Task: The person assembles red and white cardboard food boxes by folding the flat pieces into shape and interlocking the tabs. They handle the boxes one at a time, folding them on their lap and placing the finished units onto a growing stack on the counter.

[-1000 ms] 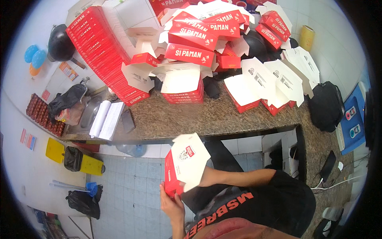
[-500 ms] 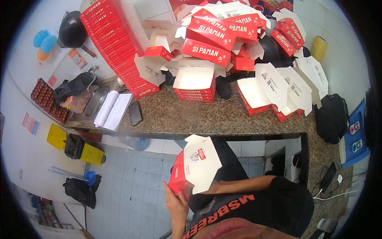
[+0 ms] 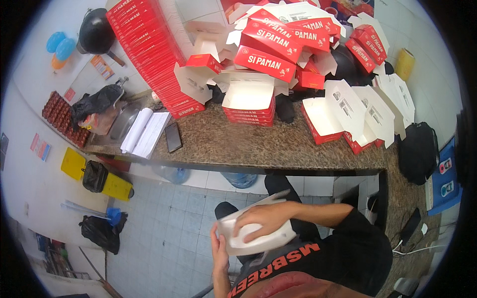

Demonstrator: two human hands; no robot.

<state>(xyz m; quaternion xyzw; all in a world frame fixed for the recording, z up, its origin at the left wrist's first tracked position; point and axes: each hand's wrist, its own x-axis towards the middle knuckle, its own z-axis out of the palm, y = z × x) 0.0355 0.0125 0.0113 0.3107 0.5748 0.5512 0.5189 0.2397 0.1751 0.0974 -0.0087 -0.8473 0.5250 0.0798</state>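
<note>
White-lined box (image 3: 272,244) is up over the lap, off the bench (image 3: 198,141), inside face showing, lid flap tilted up along the far side. Right hand (image 3: 266,218) is in it — fingers spread, thumb apart from them, pressing flat on the lining by the look of it, not clamped. Left hand (image 3: 220,252) looks clamped on the box's left end; its exact finger wrap under there is hidden.

Judging from the pose, the right hand is working the inside. To do that well: use the left hand as a backstop so the end wall doesn't bow out. Push with flat fingers, not one knuckle — board looks thin, likely to dent. Load near corners and fold lines rather than mid-panel. Lid flap should be clear of the right wrist or it could crease.

Good reference for square walls: the short stack of boxes (image 3: 248,113) near the bench's front edge. Phone (image 3: 173,137) and notebook (image 3: 145,133) are well apart from the work.
</note>
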